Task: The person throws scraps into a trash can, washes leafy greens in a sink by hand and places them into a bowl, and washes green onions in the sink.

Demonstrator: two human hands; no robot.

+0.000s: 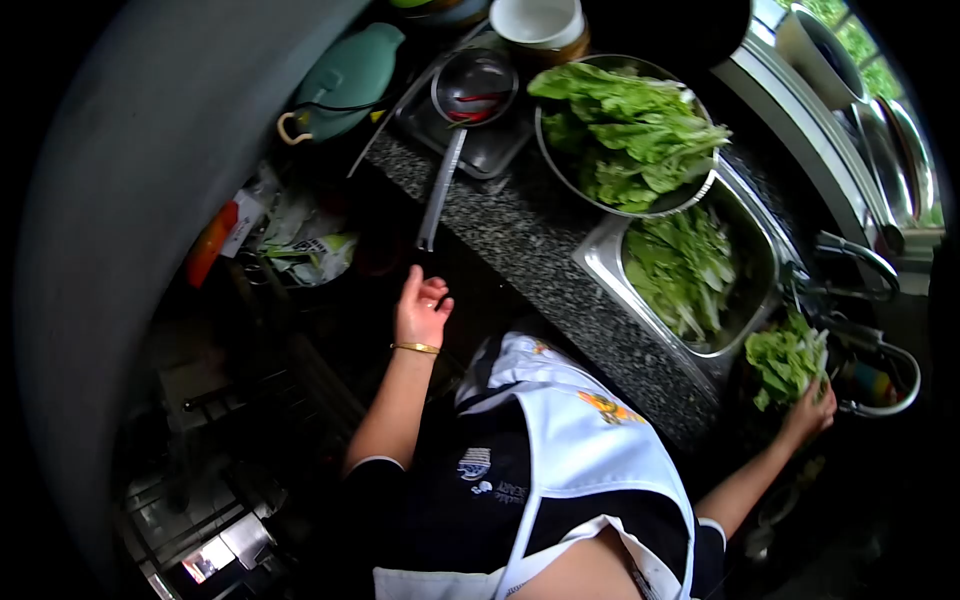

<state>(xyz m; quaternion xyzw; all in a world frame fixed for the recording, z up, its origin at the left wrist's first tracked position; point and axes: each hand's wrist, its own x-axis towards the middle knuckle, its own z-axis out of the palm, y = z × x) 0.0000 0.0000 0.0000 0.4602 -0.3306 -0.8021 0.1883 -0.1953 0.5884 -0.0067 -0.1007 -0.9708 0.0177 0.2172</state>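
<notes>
Leafy green bunch [785, 362] gripped in the right hand [812, 408], just beside the steel sink [600, 256].
The left hand [425, 312] is apart from it, empty, fingers loosely curled near the long-handled strainer [441, 190] on the speckled granite table [530, 255]. More leaves fill the sink and the round metal bowl [650, 213]. Shifting the bunch seems to call for gathering its loose leaves and clearing the curved faucet [868, 250].

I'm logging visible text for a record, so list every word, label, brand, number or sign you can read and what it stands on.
"BEARY", as best it can be read, on the dark shirt; the lettering beside it is too blurred.
Plastic packaging: printed marks, too blurred to read.
No other text is legible.
</notes>
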